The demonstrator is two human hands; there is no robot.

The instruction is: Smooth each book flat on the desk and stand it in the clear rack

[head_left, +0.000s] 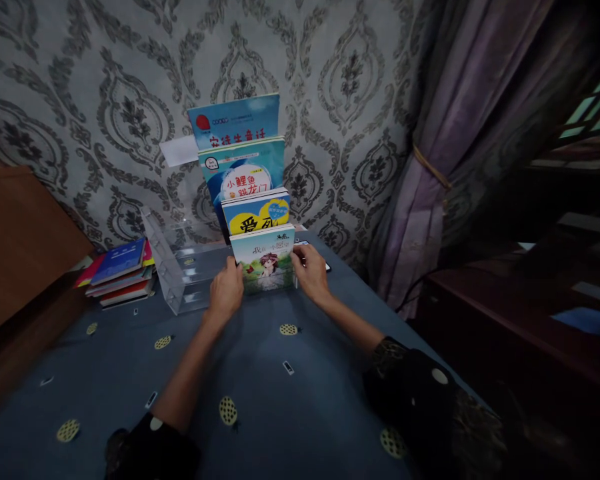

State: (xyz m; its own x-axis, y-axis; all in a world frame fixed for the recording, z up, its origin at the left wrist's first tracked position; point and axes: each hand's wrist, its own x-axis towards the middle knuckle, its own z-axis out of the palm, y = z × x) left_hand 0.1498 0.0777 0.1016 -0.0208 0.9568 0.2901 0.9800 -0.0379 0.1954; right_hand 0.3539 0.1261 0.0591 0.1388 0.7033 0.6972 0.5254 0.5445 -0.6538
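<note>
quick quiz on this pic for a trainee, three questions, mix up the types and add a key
1. Multiple choice: which book do the left hand and the right hand have at its side edges?
a) the rearmost book
b) the frontmost book
c) the yellow-and-blue book

2. True or false: the loose pile of books lies to the person's left of the clear rack.

3. Count: how many front covers show one behind another in the rack?

Key: 1. b; 2. true; 3. four
</note>
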